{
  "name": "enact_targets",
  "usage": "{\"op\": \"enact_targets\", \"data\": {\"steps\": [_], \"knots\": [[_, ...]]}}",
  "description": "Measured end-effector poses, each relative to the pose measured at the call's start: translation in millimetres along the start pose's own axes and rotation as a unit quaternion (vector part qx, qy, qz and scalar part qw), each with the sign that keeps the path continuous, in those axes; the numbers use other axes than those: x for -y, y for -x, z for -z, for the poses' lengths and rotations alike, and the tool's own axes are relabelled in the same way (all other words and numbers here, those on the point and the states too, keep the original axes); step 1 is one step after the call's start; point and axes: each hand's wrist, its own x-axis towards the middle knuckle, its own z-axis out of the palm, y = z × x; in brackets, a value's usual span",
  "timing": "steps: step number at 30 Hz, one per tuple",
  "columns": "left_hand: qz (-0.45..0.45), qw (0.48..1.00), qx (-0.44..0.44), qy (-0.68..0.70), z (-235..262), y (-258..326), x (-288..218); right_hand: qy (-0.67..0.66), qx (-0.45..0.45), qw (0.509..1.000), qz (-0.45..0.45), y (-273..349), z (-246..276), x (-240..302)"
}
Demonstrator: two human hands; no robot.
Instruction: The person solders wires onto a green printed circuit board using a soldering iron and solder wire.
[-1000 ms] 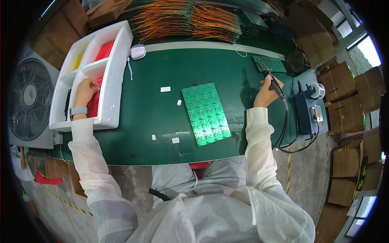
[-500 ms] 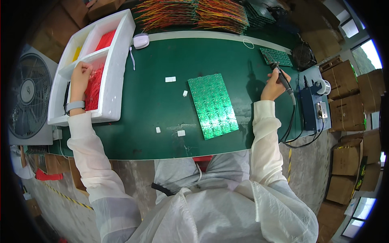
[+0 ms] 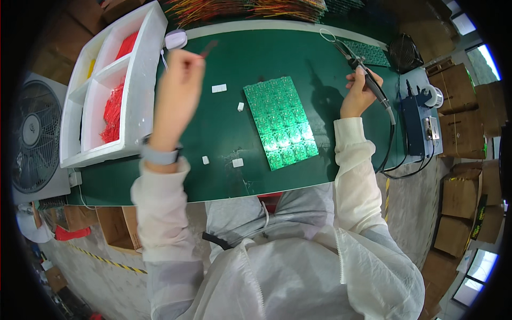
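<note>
My left hand [image 3: 180, 88], smeared by motion, is over the table just right of the white foam box [image 3: 140, 106]. Its fingers are pinched on a short red wire [image 3: 209, 49], which shows only as a blurred dark-red streak. In the foam box lie red wires [image 3: 113, 113] like it. My right hand [image 3: 358, 96] grips a soldering iron [image 3: 376, 88] by its dark handle, tip pointing up and left. Between the hands a green circuit board panel [image 3: 281, 122] lies flat on the green table, touched by neither hand.
Small white blocks [image 3: 219, 88] are scattered left of the panel. Another green board [image 3: 368, 53] lies at the far right, near a small black fan [image 3: 404, 52]. A blue soldering station [image 3: 418, 125] with a solder spool [image 3: 434, 97] stands right. Wire bundles [image 3: 288, 8] line the back.
My left hand has left the foam box and swung right over the table, with a red wire in its fingers. My right hand still holds the soldering iron, its tip raised. The view has shifted slightly.
</note>
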Motion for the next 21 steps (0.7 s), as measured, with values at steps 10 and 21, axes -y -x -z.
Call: {"op": "enact_targets", "data": {"steps": [10,21], "knots": [[0.033,0.999,0.017,0.04,-61.6,16.5,30.3,-0.089,0.131,0.986,-0.046,37.8,-22.3,16.1],[0.02,0.98,-0.003,-0.197,-50.6,11.7,45.6,-0.071,0.152,0.986,-0.014,41.6,-23.9,12.1]]}}
